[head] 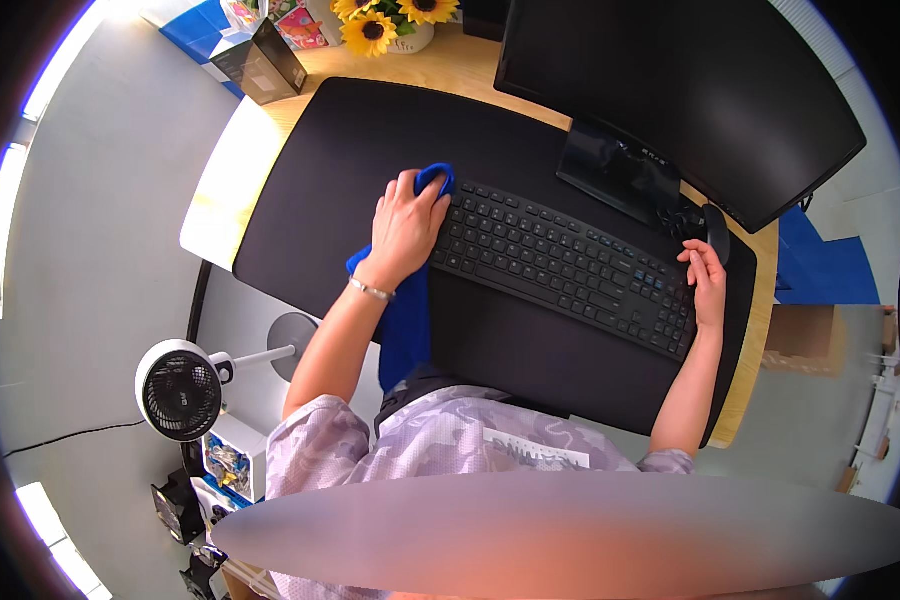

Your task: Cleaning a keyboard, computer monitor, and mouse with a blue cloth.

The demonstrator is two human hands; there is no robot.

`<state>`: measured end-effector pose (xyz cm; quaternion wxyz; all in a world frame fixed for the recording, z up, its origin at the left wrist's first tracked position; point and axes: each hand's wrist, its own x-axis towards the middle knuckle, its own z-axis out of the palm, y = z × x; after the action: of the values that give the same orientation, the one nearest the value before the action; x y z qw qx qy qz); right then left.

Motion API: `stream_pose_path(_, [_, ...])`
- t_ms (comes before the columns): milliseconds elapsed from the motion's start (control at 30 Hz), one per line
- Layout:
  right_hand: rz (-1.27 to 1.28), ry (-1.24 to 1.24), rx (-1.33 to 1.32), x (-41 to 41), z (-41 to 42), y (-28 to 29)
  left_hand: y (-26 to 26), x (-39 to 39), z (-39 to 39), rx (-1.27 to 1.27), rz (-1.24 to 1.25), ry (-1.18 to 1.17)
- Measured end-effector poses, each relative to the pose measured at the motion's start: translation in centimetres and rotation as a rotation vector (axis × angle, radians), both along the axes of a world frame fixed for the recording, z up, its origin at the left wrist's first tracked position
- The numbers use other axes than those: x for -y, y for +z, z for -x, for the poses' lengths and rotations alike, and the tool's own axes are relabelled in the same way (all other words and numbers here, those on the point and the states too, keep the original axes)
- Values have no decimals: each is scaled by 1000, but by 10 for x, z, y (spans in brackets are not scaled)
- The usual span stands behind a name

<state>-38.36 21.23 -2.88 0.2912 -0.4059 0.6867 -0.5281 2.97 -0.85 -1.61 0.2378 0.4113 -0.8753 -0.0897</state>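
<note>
My left hand [407,225] grips a blue cloth [405,322] at the left end of a black computer keyboard [562,262]. A fold of the cloth stands up between the fingers, and its length hangs down past the desk edge towards my lap. Beside the keyboard's right end is my right hand [706,281], its fingers loosely bent and apart with nothing seen in them. Just beyond those fingertips sits a dark rounded object [716,232], apparently a computer mouse. The keyboard lies at a slant on a black desk mat [330,180].
A black monitor [682,82] on its stand [619,169] rises behind the keyboard, with bundled cable [679,221] near its base. A dark box [262,67] and potted artificial sunflowers [379,26] stand along the wooden desk's [217,202] far edge. A white fan [180,390] is at left.
</note>
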Motion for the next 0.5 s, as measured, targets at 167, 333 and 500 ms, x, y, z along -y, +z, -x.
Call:
stream_pose_path(167, [9, -19, -19, -3, 4, -3, 5, -6, 3, 55, -68, -43])
stream_pose_path(333, [30, 13, 2, 0, 2, -1, 14, -13, 17, 124, 74, -57])
stream_pose_path(500, [20, 35, 0, -3, 6, -2, 10, -28, 55, 120, 128, -218])
